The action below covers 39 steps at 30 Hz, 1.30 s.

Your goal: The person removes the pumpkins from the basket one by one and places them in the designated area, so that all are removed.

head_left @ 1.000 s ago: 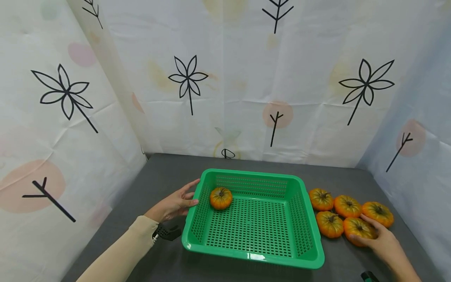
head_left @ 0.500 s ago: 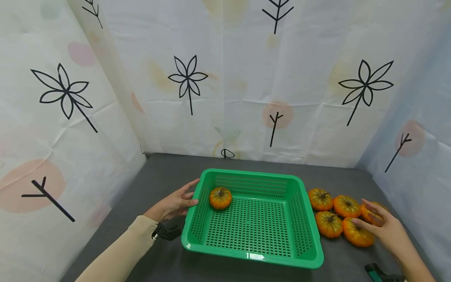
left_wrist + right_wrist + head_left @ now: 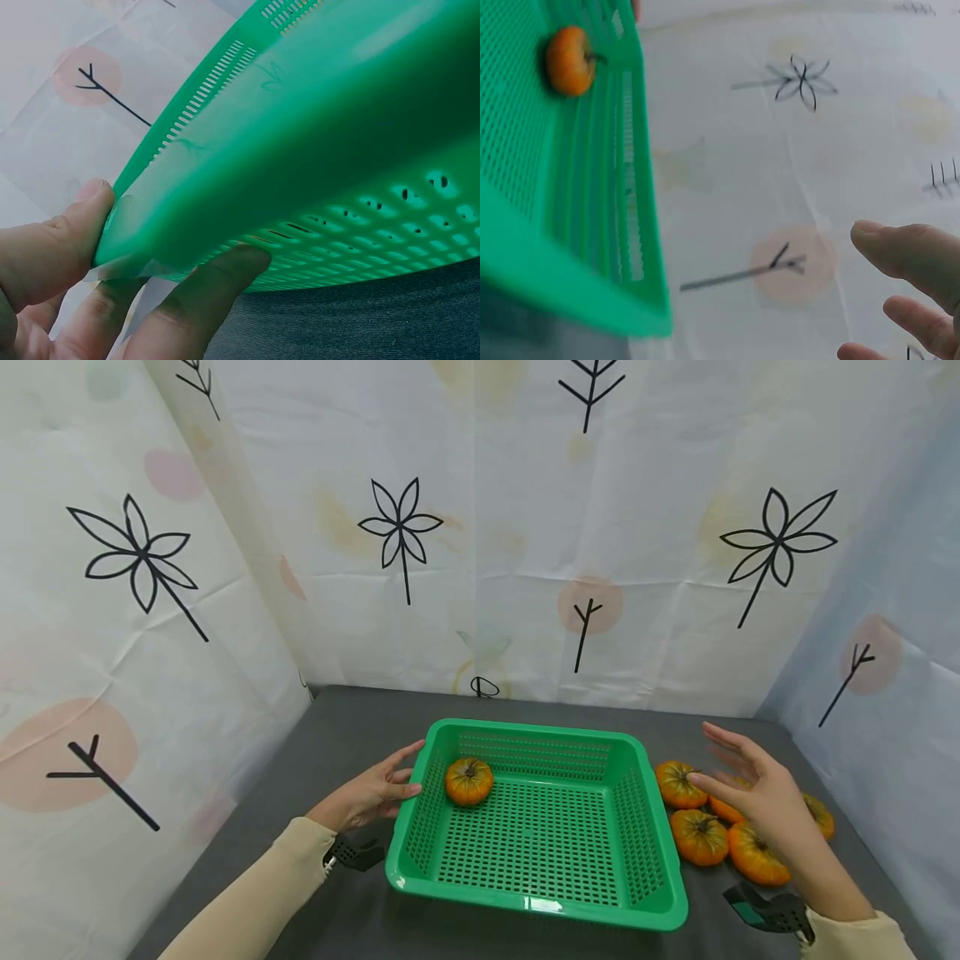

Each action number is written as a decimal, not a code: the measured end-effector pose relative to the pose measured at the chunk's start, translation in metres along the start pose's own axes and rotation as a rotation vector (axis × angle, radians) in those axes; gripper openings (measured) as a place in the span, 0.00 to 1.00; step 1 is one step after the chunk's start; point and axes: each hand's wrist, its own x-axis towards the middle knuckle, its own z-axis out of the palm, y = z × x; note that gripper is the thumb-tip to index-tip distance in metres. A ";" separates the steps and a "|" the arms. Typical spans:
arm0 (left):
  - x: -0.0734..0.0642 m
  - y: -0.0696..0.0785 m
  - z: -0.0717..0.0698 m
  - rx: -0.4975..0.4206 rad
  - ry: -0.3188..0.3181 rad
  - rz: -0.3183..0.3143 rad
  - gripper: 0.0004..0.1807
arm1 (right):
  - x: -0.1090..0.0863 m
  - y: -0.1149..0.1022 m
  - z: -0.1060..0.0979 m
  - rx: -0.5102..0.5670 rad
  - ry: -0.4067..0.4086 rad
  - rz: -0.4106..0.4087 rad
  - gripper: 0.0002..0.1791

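Note:
My left hand (image 3: 367, 797) grips the left rim of a green perforated plastic basket (image 3: 540, 906); in the left wrist view the thumb lies at the rim's edge with fingers (image 3: 202, 300) beneath it. One small orange pumpkin (image 3: 469, 782) sits inside, near the back left corner. To the basket's right, my right hand (image 3: 761, 785) hovers over a cluster of pumpkins (image 3: 699, 837), fingers spread and nothing held. Its palm and fingers partly hide some of them. The right wrist view also shows those spread fingers (image 3: 907, 259) apart from the basket.
Dark grey cloth (image 3: 360, 718) covers the table. White printed fabric (image 3: 510, 543) stands up behind it and along both sides. Each wrist wears a black device, such as the right one (image 3: 768, 910).
My right hand has let go of the front pumpkin, risen and moved left and back above the cluster. My left hand and the basket stay where they were.

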 end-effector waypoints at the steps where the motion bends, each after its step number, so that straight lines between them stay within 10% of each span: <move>1: 0.000 0.000 0.000 0.002 -0.002 0.001 0.49 | 0.003 -0.006 0.005 0.018 -0.002 -0.025 0.39; 18: 0.000 -0.002 -0.001 -0.008 -0.007 -0.001 0.49 | 0.052 -0.062 0.110 0.334 -0.279 -0.197 0.43; 28: 0.001 -0.002 -0.002 -0.002 -0.010 0.000 0.49 | 0.065 -0.069 0.165 0.384 -0.497 -0.093 0.45; 39: 0.001 -0.001 -0.002 0.007 -0.014 -0.002 0.50 | 0.083 -0.062 0.208 0.295 -0.534 0.049 0.44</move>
